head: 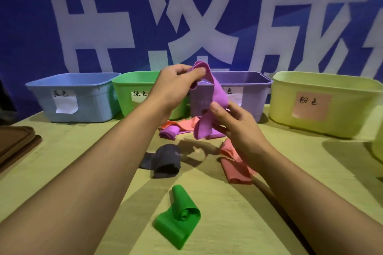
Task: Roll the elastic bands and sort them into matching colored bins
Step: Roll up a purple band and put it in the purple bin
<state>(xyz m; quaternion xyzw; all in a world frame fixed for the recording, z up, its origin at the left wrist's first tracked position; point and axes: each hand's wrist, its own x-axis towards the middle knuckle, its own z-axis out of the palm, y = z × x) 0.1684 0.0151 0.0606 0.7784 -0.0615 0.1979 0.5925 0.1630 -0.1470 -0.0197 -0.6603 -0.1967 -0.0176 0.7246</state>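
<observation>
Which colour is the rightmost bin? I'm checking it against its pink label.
Pale yellow-green, seen in the head view: the rightmost bin, with a pink label.

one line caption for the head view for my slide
Both hands, left hand and right hand, hold a purple band up before four colored bins; more bands lie on the table.

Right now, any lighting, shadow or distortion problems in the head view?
Head view: dim, bluish light; the forearms throw hard crossing shadows over the table around the green band; wide-angle bowing bends the yellow bin rim; slight softness on the purple band.
</observation>
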